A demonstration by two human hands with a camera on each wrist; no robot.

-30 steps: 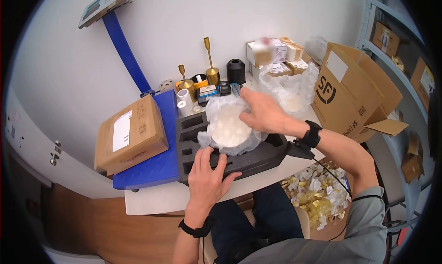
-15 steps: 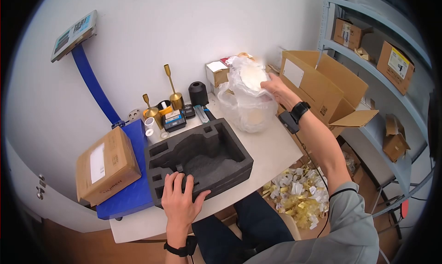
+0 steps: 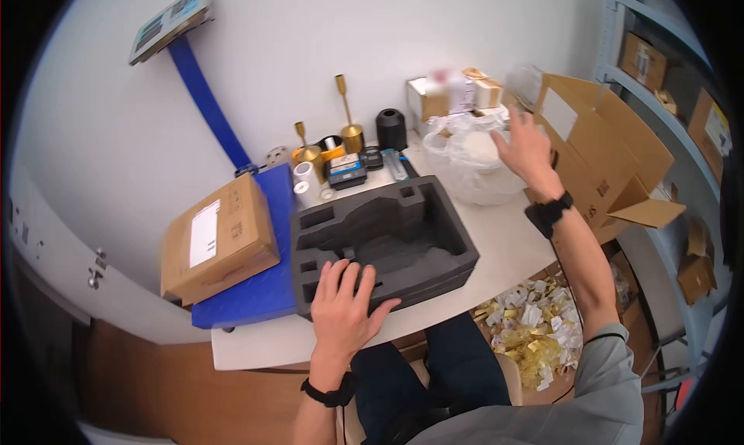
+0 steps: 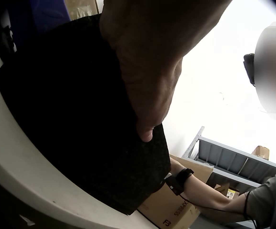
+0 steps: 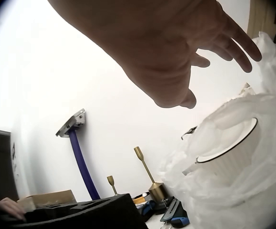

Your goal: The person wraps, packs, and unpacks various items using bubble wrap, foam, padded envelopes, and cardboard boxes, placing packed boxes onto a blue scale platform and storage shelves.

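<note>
A black foam tray (image 3: 387, 243) with cut-out hollows lies near the table's front edge. On its front left rim rests my left hand (image 3: 341, 309), fingers spread over the foam; the left wrist view shows the thumb against the foam's dark side (image 4: 80, 114). At the back right my right hand (image 3: 528, 152) is raised with its fingers apart, holding nothing. Beside and below it stands a white ribbed round object (image 5: 228, 152) with a dark rim, wrapped in clear plastic bags (image 3: 477, 174). In the right wrist view the hand (image 5: 176, 62) hovers above the bags.
A sealed carton (image 3: 221, 239) lies on the blue scale platform (image 3: 283, 243) at left. Gold candlesticks (image 3: 351, 131), a black cylinder (image 3: 391, 129) and small tools stand behind the foam. An open carton (image 3: 601, 150) is at right, with shelving (image 3: 651, 96) beyond and packing scraps (image 3: 535, 329) on the floor.
My right hand has carried the bagged white object from above the foam to the back right and let go of it. The foam hollow is uncovered. My left hand has stayed on the foam rim.
</note>
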